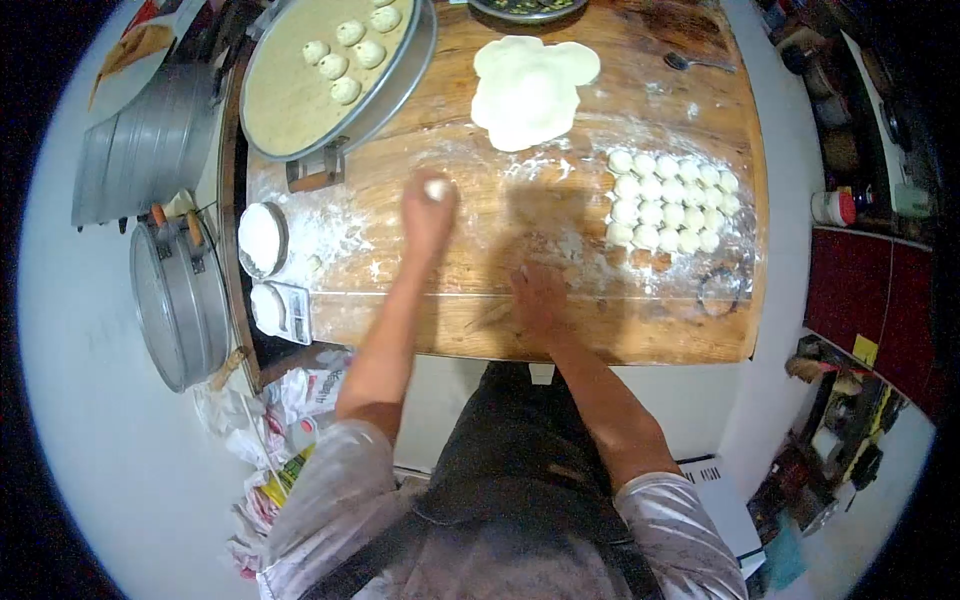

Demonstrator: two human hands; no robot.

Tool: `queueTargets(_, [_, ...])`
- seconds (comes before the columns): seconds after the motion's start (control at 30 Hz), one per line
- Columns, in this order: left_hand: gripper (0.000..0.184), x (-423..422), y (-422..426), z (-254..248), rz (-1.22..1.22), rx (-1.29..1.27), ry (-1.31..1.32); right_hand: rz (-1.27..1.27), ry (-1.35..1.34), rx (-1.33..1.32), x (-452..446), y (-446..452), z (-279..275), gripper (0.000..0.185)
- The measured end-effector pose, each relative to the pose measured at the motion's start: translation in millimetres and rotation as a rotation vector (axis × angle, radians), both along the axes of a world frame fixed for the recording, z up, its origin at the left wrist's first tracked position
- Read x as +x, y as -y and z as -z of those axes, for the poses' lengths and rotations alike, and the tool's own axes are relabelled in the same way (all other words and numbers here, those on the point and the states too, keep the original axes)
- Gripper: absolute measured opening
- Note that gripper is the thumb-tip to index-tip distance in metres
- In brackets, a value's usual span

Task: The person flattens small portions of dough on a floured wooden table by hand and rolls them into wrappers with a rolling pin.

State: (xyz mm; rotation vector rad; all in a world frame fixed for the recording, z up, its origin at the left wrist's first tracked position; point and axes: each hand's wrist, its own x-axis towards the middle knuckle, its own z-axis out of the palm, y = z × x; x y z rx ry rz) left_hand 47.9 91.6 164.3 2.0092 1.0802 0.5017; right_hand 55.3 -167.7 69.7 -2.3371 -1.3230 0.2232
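My left hand (428, 222) is closed around a small white dough ball (436, 189), held above the floured wooden table. Part of the ball shows at the top of the fist. My right hand (541, 302) rests low over the front part of the table, partly in shadow, its fingers apart and nothing visible in it. Beyond both hands lies a flat, lobed sheet of rolled dough (525, 95). To the right, small dough pieces (672, 203) sit close together in rows.
A round steamer tray (275, 100) with several filled buns stands at the back left. A bowl of flour (262, 240) and a small scale (296, 312) are along the left edge. A spoon (690, 63) and a dark ring (720, 291) lie on the right. A filling dish (528, 8) sits at the back.
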Motion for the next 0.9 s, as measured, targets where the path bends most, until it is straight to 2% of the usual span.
queueTargets(0.07, [0.023, -23.9, -62.9, 1.5, -0.097, 0.124, -0.156, -0.066, -0.231, -0.269, 4.3, -3.2, -12.0, 0.033])
queueTargets(0.1, [0.023, -30.4, -66.0, 9.5, -0.107, 0.114, -0.154, -0.075, -0.227, -0.279, 2.3, -3.8, -15.9, 0.033])
queueTargets(0.17, [0.027, -42.7, -67.7, 25.1, 0.077, 0.221, -0.216, -0.008, -0.033, -0.183, -1.6, -5.2, -25.4, 0.031])
queueTargets(0.23, [0.031, -63.6, -24.3, 31.9, 0.199, 0.159, -0.176, -0.034, -0.028, -0.206, 2.4, -7.2, -39.8, 0.030])
queueTargets(0.27, [0.035, -83.6, -6.3, 52.7, 0.289, 0.213, -0.282, -0.049, -0.024, -0.223, 6.3, -8.5, -44.4, 0.029])
queueTargets(0.3, [0.044, -102.6, 12.7, 49.2, 0.355, 0.108, -0.310, -0.051, -0.021, -0.222, 2.7, -5.1, -30.7, 0.029])
queueTargets(0.33, [0.044, -107.8, 26.5, 32.3, 0.353, 0.113, -0.304, -0.026, 0.036, -0.163, -3.0, -0.4, 1.7, 0.028])
queueTargets(0.37, [0.049, -105.4, 37.5, 7.4, 0.375, 0.119, -0.432, 0.003, 0.095, -0.105, -3.9, -1.2, 19.3, 0.028])
queueTargets(0.4, [0.055, -102.5, 46.2, -5.8, 0.392, 0.117, -0.565, 0.001, 0.098, -0.106, -1.7, -3.2, 8.2, 0.028])
queueTargets(0.43, [0.055, -99.0, 49.6, 4.4, 0.383, 0.110, -0.566, -0.004, 0.071, -0.049, 0.6, -4.4, -12.6, 0.024])
queueTargets(0.5, [0.070, -82.2, 43.3, 34.8, 0.411, 0.447, -0.345, -0.020, 0.056, 0.017, 5.2, -13.6, -23.2, 0.020])
queueTargets(0.57, [0.074, -75.9, 47.3, 38.4, 0.404, 0.518, -0.374, -0.027, 0.012, -0.247, 3.9, -15.4, -16.3, 0.011])
queueTargets(0.6, [0.078, -67.8, 44.1, 41.1, 0.411, 0.585, -0.401, -0.026, 0.030, -0.243, 9.8, -18.9, -19.4, 0.011])
queueTargets(0.7, [0.080, -59.2, 29.8, 43.7, 0.415, 0.563, -0.377, -0.033, -0.019, -0.272, 12.0, -20.3, -34.9, 0.007])
queueTargets(0.77, [0.075, -56.8, 22.0, 44.9, 0.403, 0.594, -0.354, 0.054, -0.099, -0.075, 12.0, -19.4, -28.7, 0.005])
queueTargets(0.83, [0.071, -62.4, 15.0, 55.8, 0.399, 0.630, -0.327, 0.040, -0.106, 0.019, 10.2, -14.7, -34.8, 0.004])
queueTargets(0.87, [0.063, -67.6, 9.5, 64.8, 0.286, 0.306, -0.117, 0.022, -0.121, 0.104, 17.2, -16.0, -35.6, 0.004])
queueTargets(0.9, [0.059, -73.9, 14.5, 74.3, 0.245, 0.138, -0.018, 0.031, -0.103, 0.116, 25.6, -15.6, -40.7, 0.004])
